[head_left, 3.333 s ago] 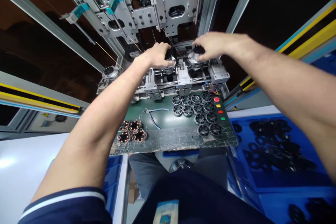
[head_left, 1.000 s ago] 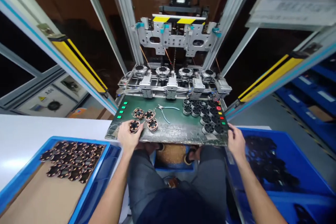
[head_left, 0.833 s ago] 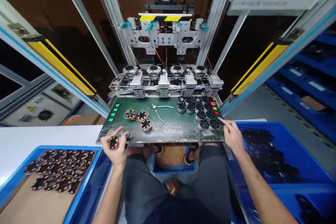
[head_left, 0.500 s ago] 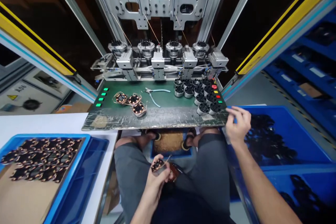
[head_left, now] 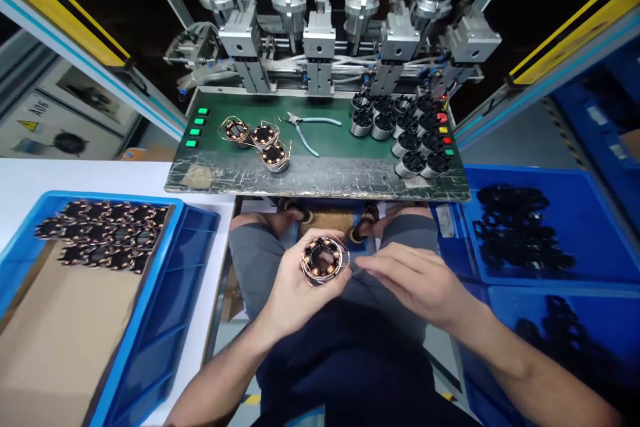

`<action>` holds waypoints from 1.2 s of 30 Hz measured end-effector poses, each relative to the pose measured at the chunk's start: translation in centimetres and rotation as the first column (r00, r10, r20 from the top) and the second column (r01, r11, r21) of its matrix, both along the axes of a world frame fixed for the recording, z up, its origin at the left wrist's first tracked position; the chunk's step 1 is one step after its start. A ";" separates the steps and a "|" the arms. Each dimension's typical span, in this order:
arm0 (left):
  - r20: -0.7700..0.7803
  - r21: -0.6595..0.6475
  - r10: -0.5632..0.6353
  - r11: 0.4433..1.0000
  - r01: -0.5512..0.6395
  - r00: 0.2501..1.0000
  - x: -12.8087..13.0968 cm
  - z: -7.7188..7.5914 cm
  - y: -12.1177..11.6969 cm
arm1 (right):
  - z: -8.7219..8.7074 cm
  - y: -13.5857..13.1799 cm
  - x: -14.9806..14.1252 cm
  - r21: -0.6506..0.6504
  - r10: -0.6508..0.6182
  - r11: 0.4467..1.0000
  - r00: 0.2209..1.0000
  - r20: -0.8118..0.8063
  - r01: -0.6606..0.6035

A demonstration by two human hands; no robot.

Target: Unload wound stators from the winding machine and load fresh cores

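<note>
Copper-wound black ring (head_left: pixel 316 269), with thin loops of bare wire standing out round its rim, sits in the left hand (head_left: pixel 296 283) above the person's grey shorts (head_left: pixel 253 263), open face turned up to the camera. That hand is clamped round its outer wall: fingers pass behind its twelve o'clock side, palm at nine, thumb along four to five. Straight out at three o'clock from the ring is the right hand (head_left: pixel 417 273), fingers stretched and lying together, tips just beside the wire loops; whether they pinch a wire end is too small to tell.

Half a second ago the ring was tilted lower over the lap and the right hand was off by the worktop's near right corner; now the ring is level and the hands are close together. A second ago four wound rings were on the green worktop (head_left: pixel 357 155); three wound rings (head_left: pixel 263 137) now lie there, at eleven o'clock from the held one. Pale-blue-handled cutters (head_left: pixel 299 125) stay at twelve, and the black-topped silver hollow cylinders (head_left: pixel 383 127) at one. At nine, more wound rings fill part of a blue plastic tray (head_left: pixel 159 267).
</note>
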State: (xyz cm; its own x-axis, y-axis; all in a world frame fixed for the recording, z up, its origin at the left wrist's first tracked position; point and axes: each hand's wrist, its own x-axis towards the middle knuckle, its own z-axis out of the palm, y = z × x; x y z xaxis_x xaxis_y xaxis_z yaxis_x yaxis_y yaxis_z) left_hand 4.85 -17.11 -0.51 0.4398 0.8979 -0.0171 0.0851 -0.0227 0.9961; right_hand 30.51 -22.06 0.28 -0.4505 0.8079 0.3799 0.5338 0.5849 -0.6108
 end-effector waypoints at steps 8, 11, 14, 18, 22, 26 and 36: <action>0.284 0.035 0.029 0.999 -0.041 0.959 1.1 -0.8 -1.2 | 0.9 -2.6 -6.1 -0.425 -0.316 0.831 0.325 -0.891 -0.358; 0.611 -0.302 0.186 0.953 0.009 0.769 2.7 0.7 -3.1 | 1.9 -3.1 -9.7 -0.419 -0.349 0.837 0.247 -0.904 -0.351; 0.683 -0.568 0.385 0.815 0.119 0.620 3.7 2.1 -3.7 | 2.1 -4.3 -10.5 -0.322 -0.212 0.928 0.446 -0.870 -0.188; 0.638 -0.513 0.416 0.857 -0.045 0.648 2.7 1.3 -0.1 | 1.3 -5.8 -7.3 -0.266 -0.046 0.935 0.662 -0.748 -0.236; 0.474 0.074 0.104 0.985 -0.157 0.874 1.2 -0.9 2.6 | 1.2 -4.8 -4.1 -0.537 -0.321 0.843 0.774 -0.545 -0.028; 0.247 0.348 -0.137 0.936 0.044 0.959 0.7 -1.4 1.4 | 1.1 -3.1 -3.9 -0.683 -0.335 0.730 0.855 -0.397 -0.031; 0.656 -0.673 0.302 0.649 0.355 0.692 1.5 -1.4 -4.1 | -1.8 -4.8 -6.1 -0.565 -0.186 0.819 0.882 -0.434 -0.106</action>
State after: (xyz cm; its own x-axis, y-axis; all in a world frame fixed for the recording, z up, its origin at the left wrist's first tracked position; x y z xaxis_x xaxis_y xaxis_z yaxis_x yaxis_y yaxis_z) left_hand 6.36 -21.23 -1.86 0.6336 0.7038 -0.3213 -0.5756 0.7063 0.4121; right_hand 24.37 -26.87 -1.52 -0.3078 0.9514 0.0061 0.1276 0.0476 -0.9907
